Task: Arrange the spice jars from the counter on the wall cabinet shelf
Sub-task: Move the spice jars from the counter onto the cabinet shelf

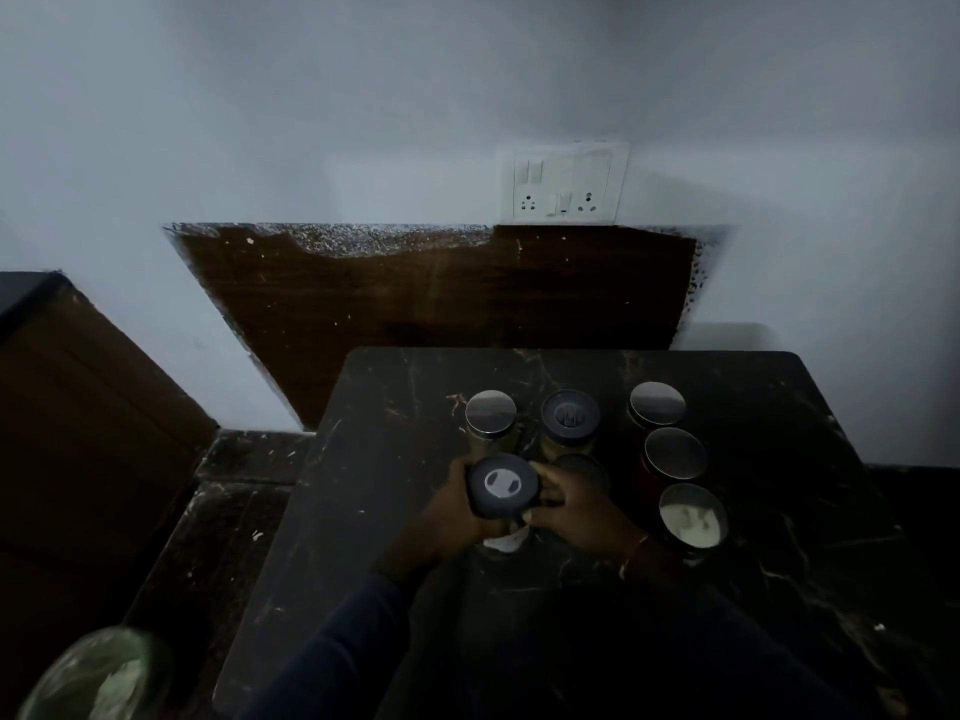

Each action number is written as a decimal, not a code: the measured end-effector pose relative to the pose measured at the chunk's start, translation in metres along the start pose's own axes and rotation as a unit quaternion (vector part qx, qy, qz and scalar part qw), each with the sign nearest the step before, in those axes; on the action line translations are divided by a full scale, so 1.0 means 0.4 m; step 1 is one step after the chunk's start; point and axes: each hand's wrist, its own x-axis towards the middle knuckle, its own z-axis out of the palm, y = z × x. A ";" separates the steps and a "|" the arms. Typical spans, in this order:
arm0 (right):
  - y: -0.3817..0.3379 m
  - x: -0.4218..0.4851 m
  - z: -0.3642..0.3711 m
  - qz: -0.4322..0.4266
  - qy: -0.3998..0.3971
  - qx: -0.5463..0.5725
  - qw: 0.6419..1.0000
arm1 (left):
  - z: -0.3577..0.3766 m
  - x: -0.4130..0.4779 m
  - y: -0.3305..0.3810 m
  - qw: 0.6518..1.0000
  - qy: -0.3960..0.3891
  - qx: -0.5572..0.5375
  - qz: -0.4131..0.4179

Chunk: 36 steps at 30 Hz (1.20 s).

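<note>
Spice jars number seven on the dark counter: six cluster between its middle and right edge, two showing yellowish contents. The left hand and right hand clamp curled fingers round the seventh, a dark-lidded jar holding something white, mid-counter.
</note>
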 end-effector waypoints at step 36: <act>-0.027 -0.016 -0.049 -0.033 0.218 -0.160 0.962 | -0.039 0.281 0.051 0.931 0.040 0.359 0.049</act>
